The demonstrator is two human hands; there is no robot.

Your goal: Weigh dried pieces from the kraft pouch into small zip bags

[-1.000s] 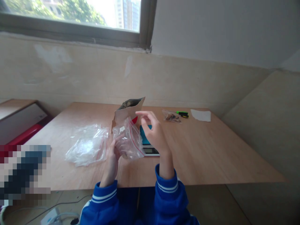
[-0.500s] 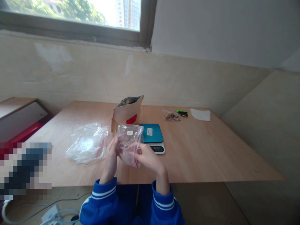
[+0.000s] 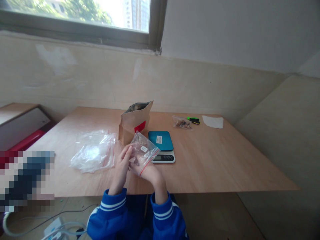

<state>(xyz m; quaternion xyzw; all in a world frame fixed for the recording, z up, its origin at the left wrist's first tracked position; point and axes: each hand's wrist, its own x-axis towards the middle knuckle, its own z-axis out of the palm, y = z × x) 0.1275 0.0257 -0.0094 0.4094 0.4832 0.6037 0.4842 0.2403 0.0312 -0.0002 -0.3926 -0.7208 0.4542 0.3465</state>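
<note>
Clear zip-top plastic bag (image 3: pixel 144 152) is pinched between our curled left hand (image 3: pixel 121 165) and cupped right hand (image 3: pixel 147 172), just beside the teal digital scale (image 3: pixel 161 145); a small bag of brown pieces (image 3: pixel 182 123) lies beyond it.

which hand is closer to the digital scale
Right hand. The right hand is in front of the digital scale, slightly left, not touching it; the left hand is farther left.

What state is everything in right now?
small zip bag, tilted between the hands, seal unclear
left hand, fingers raised against the bag
right hand, cupped under the bag, holding it
kraft pouch, standing, top open
digital scale, reading too small to tell
plastic zip bag, lying crumpled
small bag of brown pieces, lying flat
</note>
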